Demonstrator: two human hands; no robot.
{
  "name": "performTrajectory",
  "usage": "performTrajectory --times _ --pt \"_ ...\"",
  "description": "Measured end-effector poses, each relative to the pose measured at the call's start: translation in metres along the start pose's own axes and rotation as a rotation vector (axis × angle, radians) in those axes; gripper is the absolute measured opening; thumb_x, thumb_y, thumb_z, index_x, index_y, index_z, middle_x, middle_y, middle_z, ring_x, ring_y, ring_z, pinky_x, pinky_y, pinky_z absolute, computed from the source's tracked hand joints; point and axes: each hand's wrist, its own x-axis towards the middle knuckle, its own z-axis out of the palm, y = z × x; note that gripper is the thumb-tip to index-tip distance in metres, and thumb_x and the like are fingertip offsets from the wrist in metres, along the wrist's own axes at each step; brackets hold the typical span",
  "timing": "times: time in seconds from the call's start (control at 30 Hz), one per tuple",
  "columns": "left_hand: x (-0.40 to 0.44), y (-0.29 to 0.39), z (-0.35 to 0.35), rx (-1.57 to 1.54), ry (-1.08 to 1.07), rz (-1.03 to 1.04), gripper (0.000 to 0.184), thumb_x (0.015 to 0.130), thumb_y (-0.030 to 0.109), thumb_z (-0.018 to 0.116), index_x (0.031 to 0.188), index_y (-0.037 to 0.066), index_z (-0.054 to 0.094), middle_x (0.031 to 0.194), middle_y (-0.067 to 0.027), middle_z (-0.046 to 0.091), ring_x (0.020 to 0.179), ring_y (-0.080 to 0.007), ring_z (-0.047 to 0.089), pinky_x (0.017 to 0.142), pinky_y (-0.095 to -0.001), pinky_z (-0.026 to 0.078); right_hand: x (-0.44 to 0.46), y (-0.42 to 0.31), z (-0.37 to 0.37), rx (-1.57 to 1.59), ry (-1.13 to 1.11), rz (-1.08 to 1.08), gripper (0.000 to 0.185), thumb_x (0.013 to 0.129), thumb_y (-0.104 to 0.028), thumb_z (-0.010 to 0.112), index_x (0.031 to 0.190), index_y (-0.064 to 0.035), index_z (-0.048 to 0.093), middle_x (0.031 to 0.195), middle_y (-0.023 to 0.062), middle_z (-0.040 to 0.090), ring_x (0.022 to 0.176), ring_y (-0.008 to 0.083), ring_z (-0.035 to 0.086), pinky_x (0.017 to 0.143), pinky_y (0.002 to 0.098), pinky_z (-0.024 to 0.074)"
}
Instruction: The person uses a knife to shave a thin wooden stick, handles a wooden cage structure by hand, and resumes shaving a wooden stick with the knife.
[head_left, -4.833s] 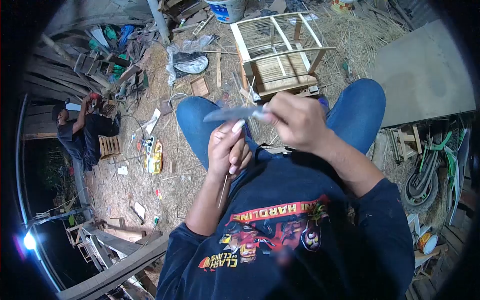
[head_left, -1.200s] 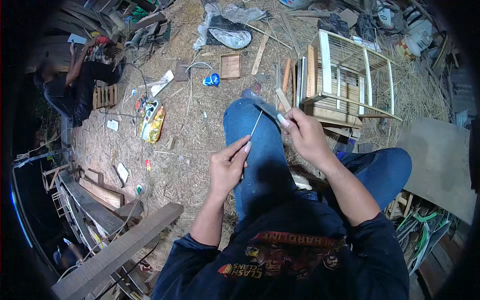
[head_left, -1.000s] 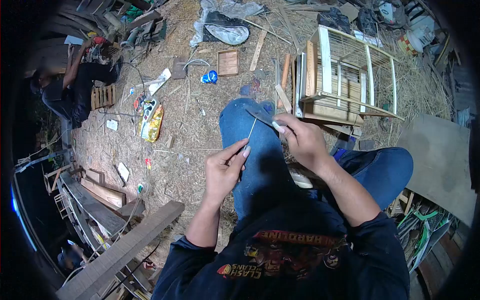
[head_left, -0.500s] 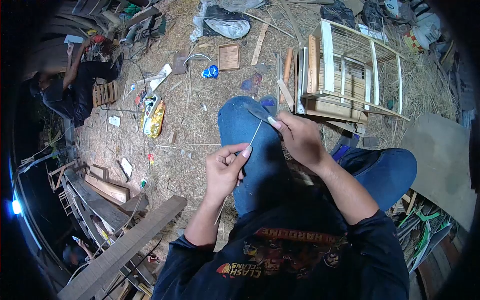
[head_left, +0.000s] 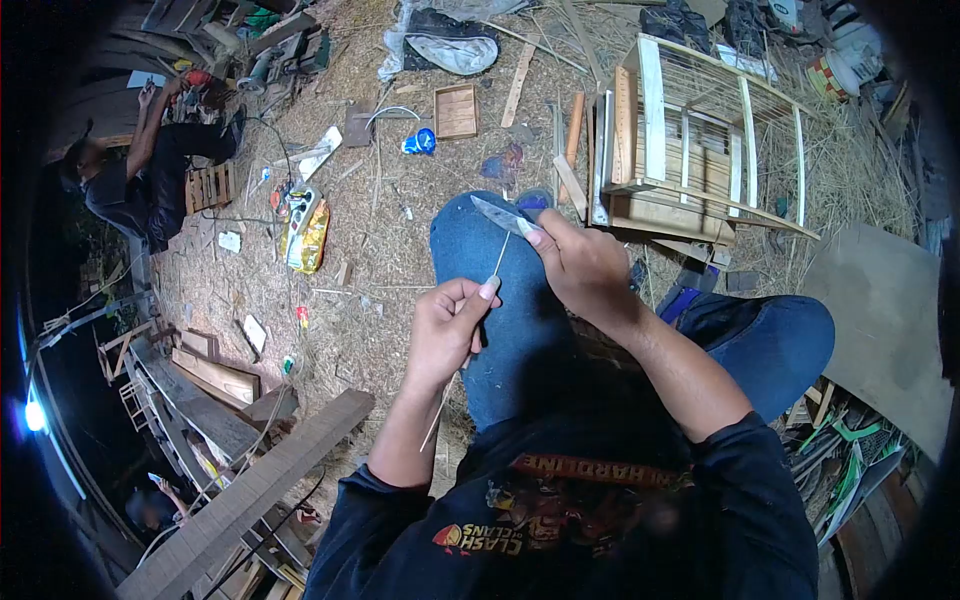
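My left hand [head_left: 447, 328] is closed around a thin pale stick [head_left: 502, 254], pinched between thumb and fingers. One end of it points up toward the blade, and the other comes out below the hand along my forearm. In my right hand [head_left: 585, 265] is a knife [head_left: 497, 215] with a pointed grey blade, aimed up and left. Its handle is hidden in the fist. Blade and stick tip meet over my raised knee [head_left: 460, 240], in blue jeans.
A slatted wooden cage [head_left: 690, 140] stands at the upper right. On the straw-strewn ground lie a small wooden tray [head_left: 457, 112], a blue packet [head_left: 420, 142] and a yellow bag [head_left: 307, 235]. A long plank [head_left: 260, 485] crosses the lower left. Another person [head_left: 140, 185] sits at the left.
The knife has moved slightly left and turned, so its blade face shows more. My right hand has shifted left with it. My left hand and the stick have moved slightly.
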Motion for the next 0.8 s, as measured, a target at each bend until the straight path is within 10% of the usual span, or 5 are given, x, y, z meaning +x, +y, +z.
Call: performTrajectory --times 0.8 --pt "0.004 -0.003 -0.003 -0.073 -0.003 0.008 0.033 0.105 0.027 0.065 0.083 0.002 0.068 0.047 0.0030 0.049 0.035 -0.0051 0.039 0.036 -0.0234 0.027 -0.005 0.003 0.003 -0.039 -0.029 -0.067 0.025 0.101 -0.030 0.061 0.084 -0.0125 0.062 0.054 0.0085 0.057 0.049 0.0291 0.064 0.043 0.0440 0.0471"
